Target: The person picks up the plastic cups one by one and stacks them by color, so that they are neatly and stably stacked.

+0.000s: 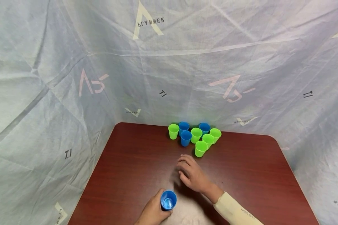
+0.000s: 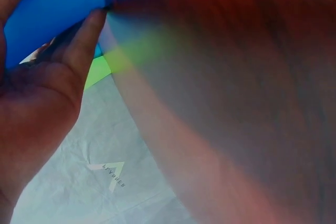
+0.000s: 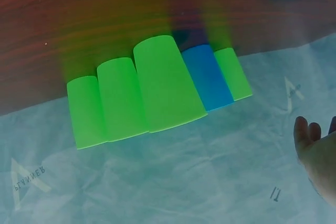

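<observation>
My left hand (image 1: 153,211) grips a blue cup (image 1: 168,200) near the front edge of the head view, thumb and fingers curled round its side. The cup's mouth faces up and its inside shows nothing in it. In the left wrist view, the fingers (image 2: 86,38) press along the blue wall of that cup (image 2: 55,11). My right hand (image 1: 194,175) hovers over the middle of the table with fingers loosely bent and nothing in them. The closest thing to it is a green cup (image 1: 201,148), just beyond its fingertips.
Toward the table's back edge stands a cluster of upright cups, several green, such as one green cup (image 1: 173,131) at the left end, and three blue, including a front blue cup (image 1: 186,138). The dark red table (image 1: 129,162) meets grey printed fabric walls (image 1: 169,72).
</observation>
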{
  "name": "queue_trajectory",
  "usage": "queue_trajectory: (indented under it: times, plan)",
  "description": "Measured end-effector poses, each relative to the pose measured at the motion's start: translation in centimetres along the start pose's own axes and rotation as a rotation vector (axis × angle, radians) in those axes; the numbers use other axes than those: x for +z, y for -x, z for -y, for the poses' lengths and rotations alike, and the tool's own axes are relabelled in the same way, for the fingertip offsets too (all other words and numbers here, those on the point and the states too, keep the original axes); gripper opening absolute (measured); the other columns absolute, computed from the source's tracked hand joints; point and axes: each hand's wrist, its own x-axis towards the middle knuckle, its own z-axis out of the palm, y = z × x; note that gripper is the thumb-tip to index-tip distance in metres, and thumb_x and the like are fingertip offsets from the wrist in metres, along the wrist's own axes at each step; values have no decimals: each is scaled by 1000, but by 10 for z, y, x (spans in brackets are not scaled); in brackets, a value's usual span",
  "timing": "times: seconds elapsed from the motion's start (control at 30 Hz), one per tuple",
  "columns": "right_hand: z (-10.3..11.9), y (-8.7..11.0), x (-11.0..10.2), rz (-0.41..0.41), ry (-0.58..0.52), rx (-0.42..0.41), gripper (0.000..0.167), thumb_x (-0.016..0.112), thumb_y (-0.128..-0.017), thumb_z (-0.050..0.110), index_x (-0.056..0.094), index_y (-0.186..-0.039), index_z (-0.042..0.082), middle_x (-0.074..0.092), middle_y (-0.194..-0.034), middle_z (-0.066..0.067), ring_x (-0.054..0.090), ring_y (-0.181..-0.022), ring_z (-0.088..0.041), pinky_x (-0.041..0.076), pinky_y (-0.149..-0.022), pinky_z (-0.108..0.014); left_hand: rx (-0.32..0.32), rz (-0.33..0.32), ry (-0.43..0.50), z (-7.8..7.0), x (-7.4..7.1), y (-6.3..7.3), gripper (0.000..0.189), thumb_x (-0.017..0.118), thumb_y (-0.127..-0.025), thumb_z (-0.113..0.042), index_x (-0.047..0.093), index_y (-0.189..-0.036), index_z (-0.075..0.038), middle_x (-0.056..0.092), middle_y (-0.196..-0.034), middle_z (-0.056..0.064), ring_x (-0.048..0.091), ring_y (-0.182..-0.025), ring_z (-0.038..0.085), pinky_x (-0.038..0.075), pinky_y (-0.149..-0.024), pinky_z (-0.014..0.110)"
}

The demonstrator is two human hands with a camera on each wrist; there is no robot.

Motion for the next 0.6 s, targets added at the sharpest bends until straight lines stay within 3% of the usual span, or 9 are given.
queue_trajectory:
  times: [0.3, 0.47, 0.6]
  plan:
    - [-9, -5, 0, 39, 27, 39, 27, 75, -88, 7, 71, -114, 8, 65, -129, -10, 55, -133, -29, 47, -112, -44, -3, -3, -7, -1, -1, 1, 80, 97, -74, -31, 54, -140, -14, 71, -127, 7, 70, -115, 27, 58, -93, 45]
    - [-14, -10, -1, 51, 27, 62, 26, 73, -89, 8, 71, -115, 7, 65, -130, -11, 56, -132, -31, 48, -112, -49, -64, 34, 40, -5, -3, -1, 97, 96, -75, -43, 46, -152, -15, 63, -144, 12, 66, -125, 33, 56, -97, 55]
    - [-19, -13, -1, 66, 17, 83, 25, 70, -91, 9, 71, -116, 7, 64, -131, -10, 54, -133, -31, 48, -112, -51, -73, 25, 40, -9, -5, -3, 97, 93, -75, -54, 47, -153, -19, 61, -148, 8, 64, -130, 31, 55, -102, 57]
